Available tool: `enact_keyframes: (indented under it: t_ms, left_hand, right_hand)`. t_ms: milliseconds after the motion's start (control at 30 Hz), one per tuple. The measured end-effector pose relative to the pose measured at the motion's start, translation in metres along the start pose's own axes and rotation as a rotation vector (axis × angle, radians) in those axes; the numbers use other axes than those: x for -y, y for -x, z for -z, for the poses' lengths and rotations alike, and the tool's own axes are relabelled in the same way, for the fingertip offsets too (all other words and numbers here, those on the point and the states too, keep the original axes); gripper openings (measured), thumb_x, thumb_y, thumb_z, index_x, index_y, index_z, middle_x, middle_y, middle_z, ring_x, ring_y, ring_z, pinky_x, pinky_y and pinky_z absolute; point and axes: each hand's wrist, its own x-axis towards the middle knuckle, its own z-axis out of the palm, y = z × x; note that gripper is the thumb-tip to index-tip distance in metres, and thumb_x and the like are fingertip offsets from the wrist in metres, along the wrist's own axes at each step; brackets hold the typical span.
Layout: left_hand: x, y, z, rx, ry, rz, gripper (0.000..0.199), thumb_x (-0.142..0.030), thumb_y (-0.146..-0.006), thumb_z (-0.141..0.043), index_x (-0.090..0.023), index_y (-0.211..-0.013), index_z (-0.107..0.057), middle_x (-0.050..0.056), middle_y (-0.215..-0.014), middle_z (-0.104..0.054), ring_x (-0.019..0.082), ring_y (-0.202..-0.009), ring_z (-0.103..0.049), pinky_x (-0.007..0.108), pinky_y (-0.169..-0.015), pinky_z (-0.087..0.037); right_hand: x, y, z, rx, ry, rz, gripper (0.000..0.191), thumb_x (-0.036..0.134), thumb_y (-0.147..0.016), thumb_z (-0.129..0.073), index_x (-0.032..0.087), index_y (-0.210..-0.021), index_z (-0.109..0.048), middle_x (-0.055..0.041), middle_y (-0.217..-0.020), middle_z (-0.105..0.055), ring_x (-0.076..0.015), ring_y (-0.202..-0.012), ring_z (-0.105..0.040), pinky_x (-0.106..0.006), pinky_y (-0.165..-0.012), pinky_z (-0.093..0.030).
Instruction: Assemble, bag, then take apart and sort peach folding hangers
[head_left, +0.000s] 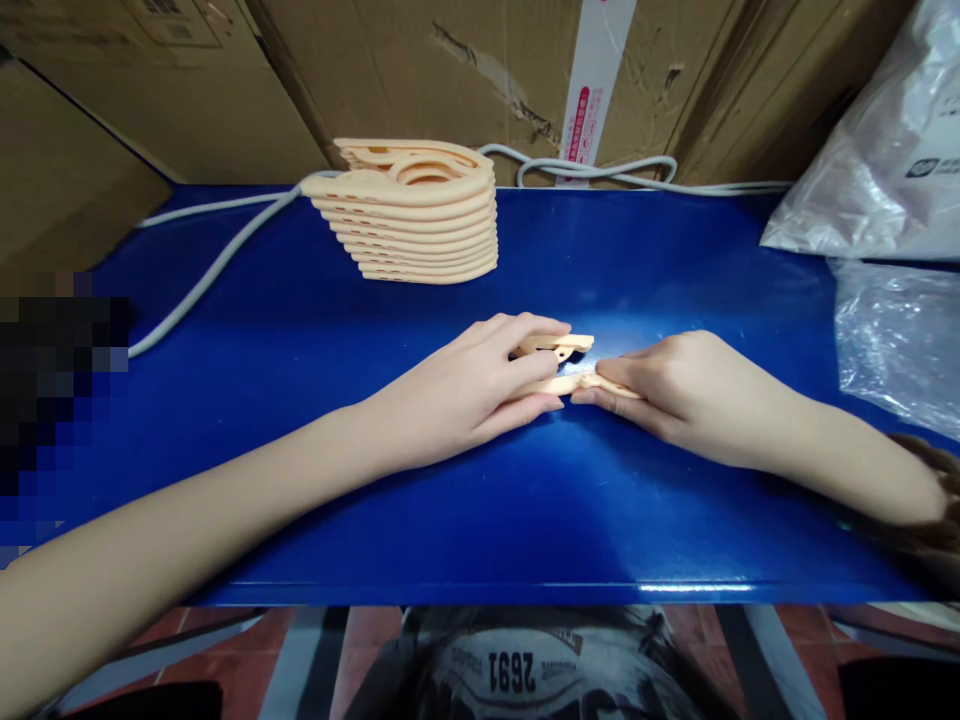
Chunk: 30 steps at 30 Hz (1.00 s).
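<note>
A cream plastic piece (564, 384) is held between the person's two hands near the middle of the table (450, 520), a little to the right. Two bars of it show, one on the far side and one nearer; whether they join beneath the fingers cannot be seen. The left hand (487, 385) has its fingers closed over the left part of the piece, the thumb along the near bar. The right hand (675, 390) pinches the right end of the near bar between thumb and fingers.

Beyond the left hand, slightly to the left, a neat stack of cream pieces (420, 235) stands on the blue tabletop. A pale cord (214, 275) loops at the left, and more of it runs along the far edge behind the stack. Brown cardboard (442, 90) rises at the far side, with a white tape strip (600, 60) bearing red print. At the far right sits a plastic bag (877, 160), and a clear plastic sheet (900, 345) lies just nearer. Below the near edge, red floor tiles (375, 625) and printed clothing (517, 665) show.
</note>
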Motion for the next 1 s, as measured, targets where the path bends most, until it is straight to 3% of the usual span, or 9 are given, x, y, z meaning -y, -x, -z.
enact_keyframes:
  t_ms: [200,367,500,667,833,1000]
  left_hand:
    - [0.0,0.001,0.0,-0.035,0.017,0.02,0.025,-0.033,-0.108,-0.047,-0.016,-0.114,-0.064,0.017,-0.151,-0.05,0.03,-0.136,-0.053,0.049,-0.114,-0.045]
    - [-0.001,0.002,0.001,-0.048,0.008,0.038,0.025,-0.035,-0.109,-0.045,-0.018,-0.112,-0.063,0.015,-0.151,-0.05,0.028,-0.137,-0.052,0.047,-0.116,-0.045]
    - [-0.002,0.001,0.001,-0.078,0.019,0.044,0.025,-0.035,-0.109,-0.044,-0.017,-0.105,-0.062,0.016,-0.15,-0.05,0.028,-0.137,-0.053,0.046,-0.115,-0.045]
    - [-0.004,0.001,0.0,-0.07,-0.001,0.039,0.025,-0.034,-0.108,-0.046,-0.018,-0.116,-0.063,0.016,-0.15,-0.051,0.029,-0.134,-0.054,0.05,-0.113,-0.046]
    - [-0.005,0.001,-0.002,-0.082,-0.056,0.027,0.028,-0.036,-0.108,-0.045,-0.018,-0.119,-0.064,0.017,-0.15,-0.051,0.032,-0.131,-0.056,0.053,-0.109,-0.048]
    - [-0.005,0.001,-0.001,-0.088,-0.084,0.037,0.029,-0.036,-0.108,-0.046,-0.018,-0.121,-0.064,0.017,-0.151,-0.051,0.032,-0.131,-0.056,0.051,-0.108,-0.048]
  right_hand:
    - [-0.002,0.001,0.006,-0.069,-0.083,-0.005,0.057,0.058,-0.107,-0.029,0.019,-0.082,-0.062,-0.0031,-0.064,-0.061,-0.0141,-0.053,-0.05,-0.029,-0.057,-0.024]
    - [-0.004,0.001,0.017,-0.176,-0.15,-0.092,0.049,0.058,-0.106,-0.03,0.022,-0.08,-0.05,0.0006,-0.06,-0.051,-0.0146,-0.052,-0.045,-0.03,-0.058,-0.026]
    - [-0.004,0.001,0.017,-0.146,-0.192,-0.088,0.046,0.051,-0.106,-0.033,0.021,-0.079,-0.054,0.0002,-0.061,-0.053,-0.0142,-0.053,-0.045,-0.029,-0.059,-0.027]
    - [-0.001,0.001,0.012,-0.095,-0.24,-0.063,0.042,0.045,-0.107,-0.036,0.019,-0.091,-0.066,0.002,-0.056,-0.054,-0.013,-0.048,-0.043,-0.028,-0.057,-0.026]
    - [0.0,0.001,0.012,-0.084,-0.289,-0.023,0.045,0.053,-0.106,-0.042,0.019,-0.115,-0.07,-0.0017,-0.078,-0.072,-0.0142,-0.059,-0.057,-0.027,-0.06,-0.03]
    - [0.0,0.001,0.011,-0.084,-0.263,-0.053,0.047,0.055,-0.105,-0.043,0.017,-0.104,-0.071,-0.0034,-0.077,-0.072,-0.0149,-0.06,-0.058,-0.028,-0.059,-0.029]
